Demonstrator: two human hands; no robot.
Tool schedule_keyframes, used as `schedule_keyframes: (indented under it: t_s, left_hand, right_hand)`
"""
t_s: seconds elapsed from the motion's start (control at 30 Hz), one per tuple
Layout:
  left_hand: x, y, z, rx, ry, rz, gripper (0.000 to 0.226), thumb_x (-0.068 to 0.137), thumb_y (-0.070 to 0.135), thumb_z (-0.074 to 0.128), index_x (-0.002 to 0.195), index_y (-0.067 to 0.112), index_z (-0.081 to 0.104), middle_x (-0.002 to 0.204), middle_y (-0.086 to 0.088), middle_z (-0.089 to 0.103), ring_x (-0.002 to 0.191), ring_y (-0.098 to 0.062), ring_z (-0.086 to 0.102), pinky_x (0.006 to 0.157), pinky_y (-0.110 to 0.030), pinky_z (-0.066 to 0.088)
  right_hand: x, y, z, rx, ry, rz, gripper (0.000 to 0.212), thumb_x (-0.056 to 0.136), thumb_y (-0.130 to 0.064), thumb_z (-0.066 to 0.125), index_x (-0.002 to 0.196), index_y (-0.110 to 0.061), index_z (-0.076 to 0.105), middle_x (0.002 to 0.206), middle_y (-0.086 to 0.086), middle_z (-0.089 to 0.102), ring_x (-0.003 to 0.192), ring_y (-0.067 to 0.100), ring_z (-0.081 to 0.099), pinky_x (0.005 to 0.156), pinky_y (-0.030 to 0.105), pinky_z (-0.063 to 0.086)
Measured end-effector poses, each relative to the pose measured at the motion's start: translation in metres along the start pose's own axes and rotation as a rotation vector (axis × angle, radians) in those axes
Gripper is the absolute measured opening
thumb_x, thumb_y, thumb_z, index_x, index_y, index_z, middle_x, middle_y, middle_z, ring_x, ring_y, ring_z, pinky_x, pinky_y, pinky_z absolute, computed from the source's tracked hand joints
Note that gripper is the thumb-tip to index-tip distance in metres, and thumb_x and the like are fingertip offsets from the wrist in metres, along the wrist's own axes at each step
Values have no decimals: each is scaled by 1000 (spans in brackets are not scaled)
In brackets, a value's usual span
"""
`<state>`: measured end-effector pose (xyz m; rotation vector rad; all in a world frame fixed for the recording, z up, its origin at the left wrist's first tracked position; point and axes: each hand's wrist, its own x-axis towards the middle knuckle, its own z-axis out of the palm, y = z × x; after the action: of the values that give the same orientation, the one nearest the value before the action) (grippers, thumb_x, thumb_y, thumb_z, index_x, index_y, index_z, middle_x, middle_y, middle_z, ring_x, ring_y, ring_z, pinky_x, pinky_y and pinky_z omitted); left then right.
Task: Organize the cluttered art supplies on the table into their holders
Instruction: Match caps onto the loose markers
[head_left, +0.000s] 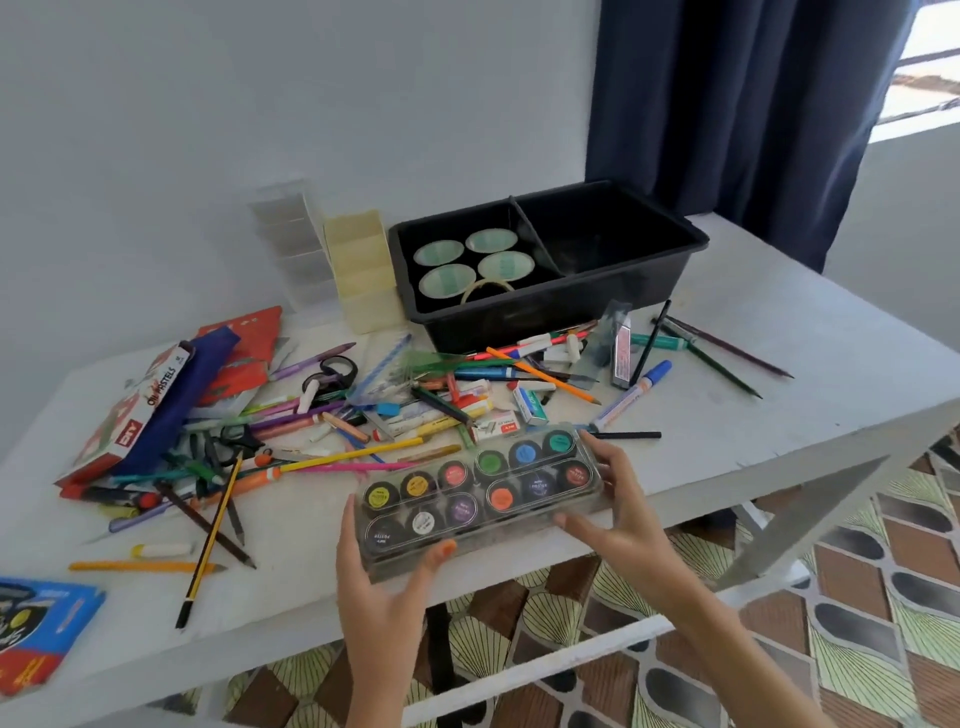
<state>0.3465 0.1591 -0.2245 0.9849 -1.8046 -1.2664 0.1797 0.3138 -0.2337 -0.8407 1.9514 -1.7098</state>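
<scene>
A clear case of poster-paint pots (480, 496) with coloured lids lies at the table's front edge. My left hand (382, 582) grips its near left end, thumb on the front rim. My right hand (618, 512) clasps its right end. Behind it a heap of pencils, pens and markers (363, 415) spreads across the white table (779, 395). A black two-part bin (545, 260) stands at the back; its left half holds round tape rolls (472, 260), its right half looks bare. A cream stepped holder (363, 270) and a clear stepped holder (296, 234) stand left of the bin.
An oil pastels box (130, 410) and a blue pouch (182, 395) lie at the left with black scissors (332, 371) nearby. A blue and red packet (36, 634) sits at the front left corner. A dark curtain (727, 104) hangs behind the bin. Patterned floor shows below.
</scene>
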Motion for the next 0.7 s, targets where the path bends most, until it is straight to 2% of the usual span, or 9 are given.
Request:
schedule_keyframes:
  t_s: [0.13, 0.27, 0.37, 0.43, 0.5, 0.57, 0.63, 0.7]
  left_hand:
    - [0, 29, 20, -56, 5, 105, 105, 53, 32, 81, 145, 27, 30, 141, 9, 45, 131, -7, 40, 111, -38, 33]
    - [11, 61, 60, -114, -55, 203, 99, 56, 35, 81, 143, 30, 34, 142, 15, 43, 133, -4, 37, 111, -41, 33]
    - [18, 76, 99, -120, -126, 227, 94, 59, 34, 80, 141, 34, 35, 142, 23, 39, 133, 5, 31, 112, -32, 29]
    - [18, 86, 131, -160, -166, 194, 97, 59, 34, 81, 142, 35, 30, 143, 22, 36, 133, 6, 30, 111, -27, 28]
    - [17, 95, 164, -198, -218, 156, 96, 59, 34, 82, 140, 35, 30, 138, 20, 39, 128, 5, 36, 107, -20, 33]
    - [19, 100, 197, -218, -286, 153, 88, 58, 32, 83, 133, 34, 36, 130, 18, 48, 121, 4, 46, 101, -18, 40]
    - [23, 105, 227, -199, -368, 174, 87, 59, 33, 85, 133, 30, 40, 128, 13, 53, 121, -3, 48, 102, -24, 43]
    - [28, 109, 255, -154, -452, 217, 85, 60, 37, 84, 134, 34, 41, 133, 12, 46, 126, -5, 42, 100, -21, 43]
  right_hand:
    - [-1, -16, -16, 232, 65, -28, 83, 68, -23, 76, 136, -24, 29, 124, 0, 57, 115, 17, 56, 103, 37, 42]
    - [8, -18, -50, 142, 147, -64, 93, 72, -22, 78, 143, -30, 19, 130, -8, 52, 121, 16, 52, 107, 41, 38]
    - [16, -19, -87, 82, 227, -71, 98, 68, -36, 81, 143, -37, 18, 132, -6, 51, 121, 16, 52, 106, 45, 39]
    - [20, -20, -116, 45, 286, -69, 98, 64, -39, 82, 141, -35, 22, 128, -8, 54, 117, 15, 55, 103, 46, 42]
    - [23, -18, -147, 8, 341, -57, 94, 63, -37, 84, 138, -31, 27, 123, -14, 55, 111, 12, 58, 99, 42, 46]
    - [23, -14, -180, 2, 399, -42, 93, 58, -31, 85, 133, -30, 30, 116, -25, 51, 106, 2, 58, 96, 31, 48]
    - [22, -10, -212, 32, 450, -6, 106, 46, -32, 91, 132, -29, 30, 116, -22, 47, 102, -4, 57, 89, 21, 51]
    - [18, -1, -241, 55, 485, 21, 120, 34, -43, 93, 136, -31, 29, 121, -17, 45, 105, 3, 59, 89, 22, 52]
